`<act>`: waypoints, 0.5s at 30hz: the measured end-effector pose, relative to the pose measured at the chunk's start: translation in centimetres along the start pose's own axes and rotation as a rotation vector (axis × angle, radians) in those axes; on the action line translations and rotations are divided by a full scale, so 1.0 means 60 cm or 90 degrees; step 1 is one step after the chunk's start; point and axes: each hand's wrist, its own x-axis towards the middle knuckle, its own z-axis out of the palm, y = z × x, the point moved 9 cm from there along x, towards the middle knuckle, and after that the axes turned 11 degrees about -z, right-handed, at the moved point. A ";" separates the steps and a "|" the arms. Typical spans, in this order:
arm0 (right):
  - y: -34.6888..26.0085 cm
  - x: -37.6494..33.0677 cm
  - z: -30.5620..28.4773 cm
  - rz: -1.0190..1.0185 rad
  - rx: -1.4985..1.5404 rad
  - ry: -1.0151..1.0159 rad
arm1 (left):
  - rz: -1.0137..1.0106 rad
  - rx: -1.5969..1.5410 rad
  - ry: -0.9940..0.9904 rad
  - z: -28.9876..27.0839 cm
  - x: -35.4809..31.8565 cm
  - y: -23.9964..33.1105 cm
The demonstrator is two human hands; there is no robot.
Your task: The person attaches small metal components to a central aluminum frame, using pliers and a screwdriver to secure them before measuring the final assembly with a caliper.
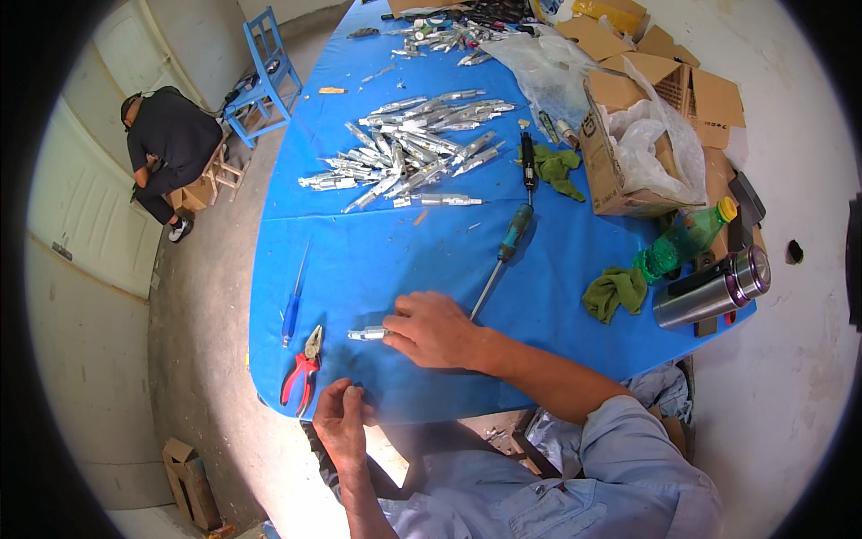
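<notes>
My right hand (pixel 433 331) is over the near part of the blue-covered table (pixel 359 260), its fingers closed on a silver metal cylindrical part (pixel 365 333) that sticks out to the left. At the table's front edge my left hand (pixel 343 418) is held with thumb and fingers together; what they pinch, if anything, is too small to make out. Red-handled pliers (pixel 305 375) lie just beyond the left hand, with a blue screwdriver (pixel 292 310) farther off. Past my right hand lies a long screwdriver (pixel 515 232) with a teal and black handle.
A heap of similar silver parts (pixel 404 148) covers the table's middle. To the right are green cloths (pixel 615 294), a steel flask (pixel 709 292), a green bottle (pixel 682 242) and an open cardboard box (pixel 620 171). Another person (pixel 175 139) sits at far left near a blue chair (pixel 263 85).
</notes>
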 end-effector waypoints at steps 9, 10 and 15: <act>0.002 -0.002 0.003 -0.001 0.000 0.005 | 0.012 -0.002 -0.006 0.000 0.000 -0.001; 0.003 -0.002 0.004 0.001 0.002 0.004 | 0.013 -0.003 -0.007 0.000 0.000 0.000; 0.001 -0.002 0.003 -0.007 -0.005 0.008 | 0.008 0.005 -0.002 0.000 -0.001 0.000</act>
